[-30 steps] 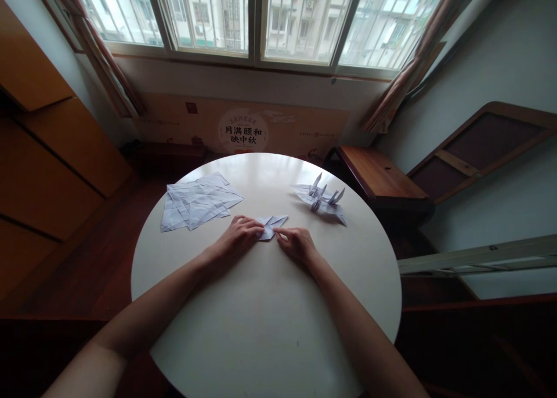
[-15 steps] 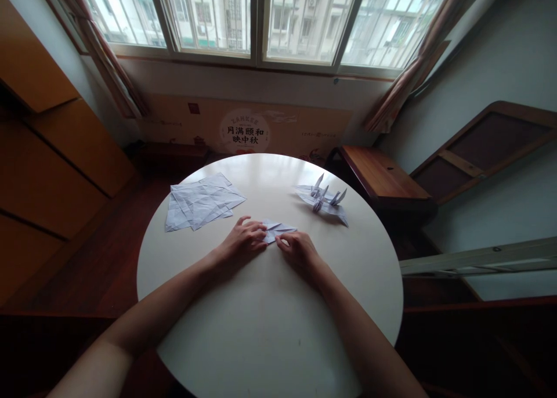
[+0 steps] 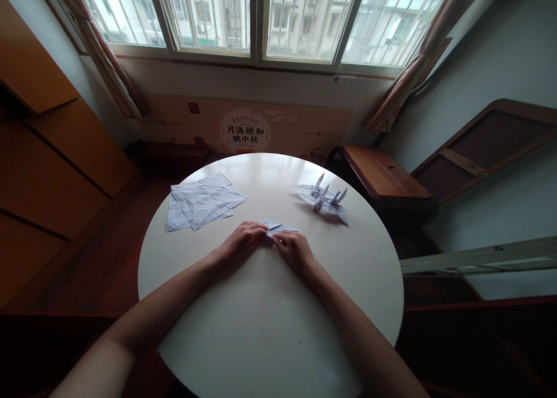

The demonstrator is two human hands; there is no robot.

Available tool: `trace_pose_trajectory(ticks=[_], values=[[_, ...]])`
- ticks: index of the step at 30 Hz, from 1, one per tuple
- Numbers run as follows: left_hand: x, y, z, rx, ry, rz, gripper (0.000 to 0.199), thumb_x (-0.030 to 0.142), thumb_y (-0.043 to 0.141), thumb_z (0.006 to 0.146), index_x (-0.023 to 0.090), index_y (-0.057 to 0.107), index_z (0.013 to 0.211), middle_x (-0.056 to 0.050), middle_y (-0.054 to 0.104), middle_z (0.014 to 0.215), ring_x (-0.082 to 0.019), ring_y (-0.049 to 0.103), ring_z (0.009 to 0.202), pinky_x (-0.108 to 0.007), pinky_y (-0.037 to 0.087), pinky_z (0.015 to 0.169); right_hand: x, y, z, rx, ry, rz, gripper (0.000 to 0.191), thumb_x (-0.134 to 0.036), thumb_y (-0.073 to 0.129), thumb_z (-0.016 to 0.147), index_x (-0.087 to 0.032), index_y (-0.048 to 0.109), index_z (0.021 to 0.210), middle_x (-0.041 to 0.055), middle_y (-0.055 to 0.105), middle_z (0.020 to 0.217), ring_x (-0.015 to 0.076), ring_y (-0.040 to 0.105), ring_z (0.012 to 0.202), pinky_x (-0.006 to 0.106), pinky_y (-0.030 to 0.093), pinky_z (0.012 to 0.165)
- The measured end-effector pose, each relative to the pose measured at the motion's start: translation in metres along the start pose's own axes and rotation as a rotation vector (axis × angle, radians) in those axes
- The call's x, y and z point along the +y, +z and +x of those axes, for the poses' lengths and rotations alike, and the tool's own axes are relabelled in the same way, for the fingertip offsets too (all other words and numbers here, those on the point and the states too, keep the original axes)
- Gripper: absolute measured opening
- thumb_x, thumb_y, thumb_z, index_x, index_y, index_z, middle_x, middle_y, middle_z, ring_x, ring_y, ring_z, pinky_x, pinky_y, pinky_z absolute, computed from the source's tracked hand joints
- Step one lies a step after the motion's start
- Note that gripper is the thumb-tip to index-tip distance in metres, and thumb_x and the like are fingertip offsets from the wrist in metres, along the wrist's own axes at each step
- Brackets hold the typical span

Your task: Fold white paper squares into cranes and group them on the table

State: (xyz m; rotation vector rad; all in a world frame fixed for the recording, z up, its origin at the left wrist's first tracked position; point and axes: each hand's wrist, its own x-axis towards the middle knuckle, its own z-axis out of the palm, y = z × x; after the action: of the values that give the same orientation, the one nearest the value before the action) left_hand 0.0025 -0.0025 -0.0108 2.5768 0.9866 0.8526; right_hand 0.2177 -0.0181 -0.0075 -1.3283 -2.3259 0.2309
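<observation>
A small folded sheet of paper (image 3: 278,228), pale bluish white, lies on the round table between my two hands. My left hand (image 3: 249,237) is closed on its left part, fingertips gathered at the paper. From the right, my right hand (image 3: 293,247) pinches its near edge, with thumb and fingers drawn together. Both hands hide parts of the paper's sides and near edge. Beyond my right hand, several folded paper cranes (image 3: 321,199) stand close together. Creased paper sheets (image 3: 202,203) lie overlapping in a loose pile beyond my left hand.
The white round table (image 3: 270,317) carries all the paper. A wooden stool or low table (image 3: 383,172) stands behind it on the right. Orange-brown cabinets (image 3: 47,166) line the left, and a barred window (image 3: 256,21) is at the back.
My left hand's raised fingers have come down and curled in at the paper. My right hand has shifted slightly left, nearer the left hand, covering more of the near edge.
</observation>
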Motion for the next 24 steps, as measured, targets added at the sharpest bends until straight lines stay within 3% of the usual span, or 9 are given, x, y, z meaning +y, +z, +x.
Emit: trace_pose_trajectory(ticks=[5, 8, 14, 19, 24], values=[[-0.0011, 0.0023, 0.0002, 0.031, -0.079, -0.027, 0.021, 0.024, 0.05, 0.096, 0.021, 0.063, 0.113, -0.006, 0.07, 0.108, -0.02, 0.065, 0.103, -0.035, 0.046, 0.093, -0.0035, 0.0026, 0.0008, 0.027, 0.089, 0.015, 0.022, -0.031, 0.052, 0.093, -0.025, 0.073, 0.092, 0.0027, 0.074, 0.09, 0.0178, 0.067, 0.079, 0.025, 0.042, 0.069], [-0.0001, 0.0013, 0.0003, 0.017, -0.07, -0.037, 0.023, 0.019, 0.048, 0.096, 0.023, 0.064, 0.112, -0.005, 0.07, 0.11, -0.019, 0.063, 0.105, -0.035, 0.045, 0.095, -0.0037, 0.0032, 0.0003, 0.044, 0.13, -0.007, 0.02, -0.029, 0.053, 0.093, -0.026, 0.07, 0.103, 0.0032, 0.074, 0.097, 0.019, 0.067, 0.082, 0.026, 0.043, 0.071], [-0.0019, -0.0019, -0.001, -0.021, 0.021, -0.016, 0.022, 0.024, 0.052, 0.095, 0.026, 0.069, 0.109, -0.006, 0.067, 0.117, -0.019, 0.063, 0.106, -0.036, 0.045, 0.094, -0.0008, 0.0016, -0.0007, -0.004, -0.022, -0.049, 0.026, -0.026, 0.048, 0.095, -0.028, 0.069, 0.11, 0.0033, 0.072, 0.088, 0.0159, 0.064, 0.075, 0.024, 0.039, 0.068], [-0.0013, -0.0007, -0.0011, -0.027, 0.007, 0.022, 0.023, 0.023, 0.053, 0.094, 0.026, 0.069, 0.109, -0.006, 0.067, 0.116, -0.02, 0.062, 0.105, -0.037, 0.046, 0.094, -0.0022, 0.0002, -0.0007, 0.019, -0.074, -0.092, 0.026, -0.033, 0.048, 0.095, -0.027, 0.074, 0.099, 0.0017, 0.066, 0.071, 0.0127, 0.056, 0.061, 0.025, 0.033, 0.063], [0.0029, -0.0019, -0.0003, -0.04, -0.025, 0.039, 0.023, 0.019, 0.056, 0.09, 0.026, 0.071, 0.106, -0.006, 0.067, 0.116, -0.021, 0.062, 0.105, -0.038, 0.045, 0.094, -0.0014, -0.0006, 0.0004, 0.061, -0.066, -0.098, 0.039, -0.034, 0.046, 0.096, -0.021, 0.071, 0.069, 0.0015, 0.062, 0.063, 0.0112, 0.05, 0.056, 0.026, 0.029, 0.06]])
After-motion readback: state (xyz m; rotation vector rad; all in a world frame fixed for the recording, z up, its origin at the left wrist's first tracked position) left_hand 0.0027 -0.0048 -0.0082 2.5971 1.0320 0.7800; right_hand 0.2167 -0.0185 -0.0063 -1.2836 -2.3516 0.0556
